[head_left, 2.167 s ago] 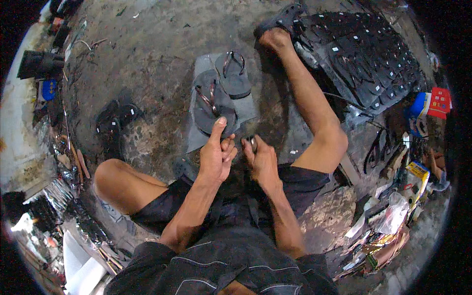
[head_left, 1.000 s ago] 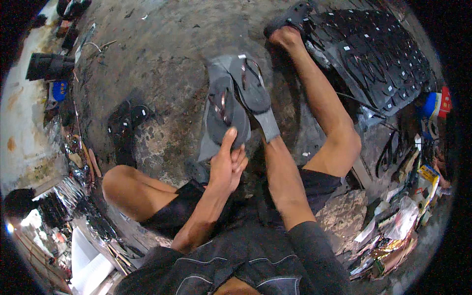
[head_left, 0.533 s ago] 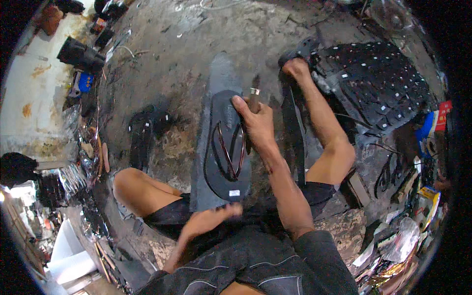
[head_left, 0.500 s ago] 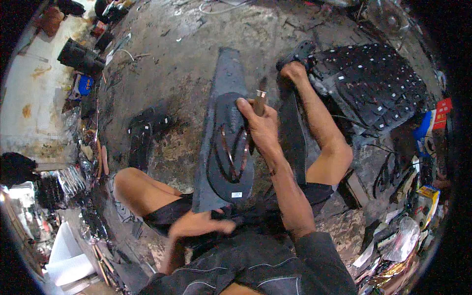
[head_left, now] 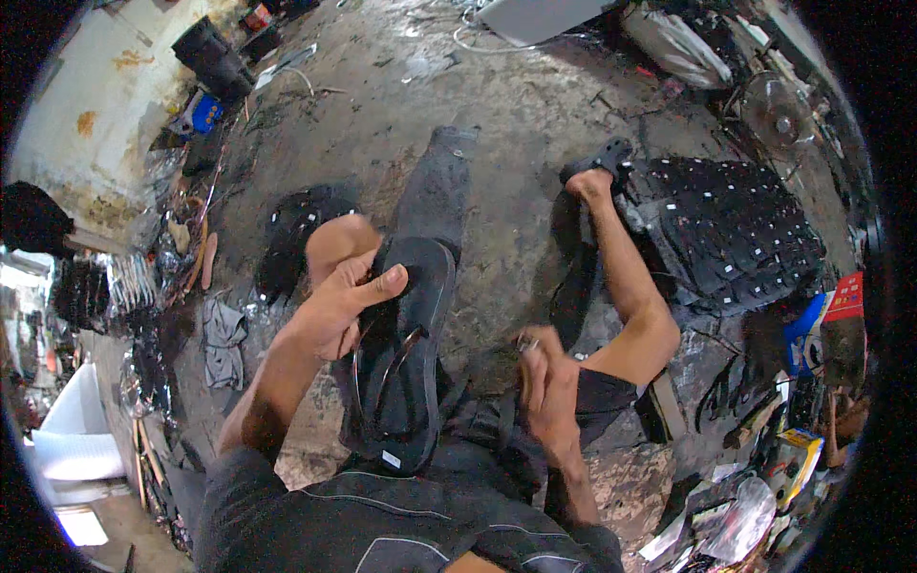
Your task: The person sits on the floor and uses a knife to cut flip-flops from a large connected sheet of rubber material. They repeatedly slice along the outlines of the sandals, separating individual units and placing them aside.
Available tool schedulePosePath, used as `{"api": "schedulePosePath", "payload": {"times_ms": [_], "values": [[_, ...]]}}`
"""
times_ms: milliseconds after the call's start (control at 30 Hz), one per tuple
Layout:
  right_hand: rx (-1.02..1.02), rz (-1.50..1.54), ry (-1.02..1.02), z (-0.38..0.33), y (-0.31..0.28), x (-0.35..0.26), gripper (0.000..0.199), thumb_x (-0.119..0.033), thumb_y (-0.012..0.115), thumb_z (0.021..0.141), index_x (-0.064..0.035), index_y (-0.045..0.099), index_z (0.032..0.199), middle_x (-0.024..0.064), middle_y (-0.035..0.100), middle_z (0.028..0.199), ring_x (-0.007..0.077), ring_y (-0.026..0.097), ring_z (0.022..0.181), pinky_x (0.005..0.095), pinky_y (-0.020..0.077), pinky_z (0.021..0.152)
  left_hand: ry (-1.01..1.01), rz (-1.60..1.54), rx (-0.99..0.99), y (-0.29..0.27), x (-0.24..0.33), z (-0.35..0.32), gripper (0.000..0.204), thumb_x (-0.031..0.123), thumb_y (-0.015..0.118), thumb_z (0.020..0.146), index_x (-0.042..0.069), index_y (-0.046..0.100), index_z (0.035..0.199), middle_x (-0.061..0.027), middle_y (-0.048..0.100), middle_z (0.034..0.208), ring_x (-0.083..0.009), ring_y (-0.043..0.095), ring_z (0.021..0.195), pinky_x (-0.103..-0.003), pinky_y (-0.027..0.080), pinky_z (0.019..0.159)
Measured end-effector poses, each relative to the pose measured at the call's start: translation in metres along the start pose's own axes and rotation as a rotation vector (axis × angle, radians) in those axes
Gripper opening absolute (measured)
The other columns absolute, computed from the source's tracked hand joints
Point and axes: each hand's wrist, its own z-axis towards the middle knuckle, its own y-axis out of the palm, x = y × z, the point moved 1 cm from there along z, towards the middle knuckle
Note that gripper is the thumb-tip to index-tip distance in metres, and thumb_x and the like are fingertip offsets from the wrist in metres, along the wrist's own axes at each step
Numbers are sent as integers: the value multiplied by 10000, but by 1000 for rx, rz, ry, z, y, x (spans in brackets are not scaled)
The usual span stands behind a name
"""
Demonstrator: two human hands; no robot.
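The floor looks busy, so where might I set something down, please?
Bare floor lies between the dark sheet and the black shoe, and beyond the small sandal heap left of the sheet. Right of the bent leg, piled sandals and scraps crowd it.

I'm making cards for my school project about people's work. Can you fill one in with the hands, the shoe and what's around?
Left hand: at the flip-flop's left edge, thumb over it
Right hand: curled; something shiny at its fingers, too blurred to name
Shoe: dark, shiny brown straps, white sticker near the body
Beyond shoe: grey strip
Right side: pile of black footwear
Far right: fan
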Motion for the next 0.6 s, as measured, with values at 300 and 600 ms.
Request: {"api": "schedulePosePath", "payload": {"times_ms": [300, 600], "values": [[-248, -68, 260, -103, 4, 10, 127, -172, 544, 999, -53, 577, 1029, 193, 530, 689, 348, 552, 586, 404, 444, 560, -70, -55, -23, -19, -24, 1, 458, 334, 711, 955, 22, 588, 1267, -35, 693, 1101, -116, 653, 983, -297, 525, 891], [-535, -275, 161, 70, -14, 8, 346, -365, 539, 1019, -38, 629, 1088, 259, 662, 807, 466, 654, 768, 537, 502, 672, -80, 314, -109, -13, -6, 27, 654, 364, 769, 900, 2, 496, 1372, -83, 611, 1264, -186, 562, 1206, -363, 465, 1040]]}}
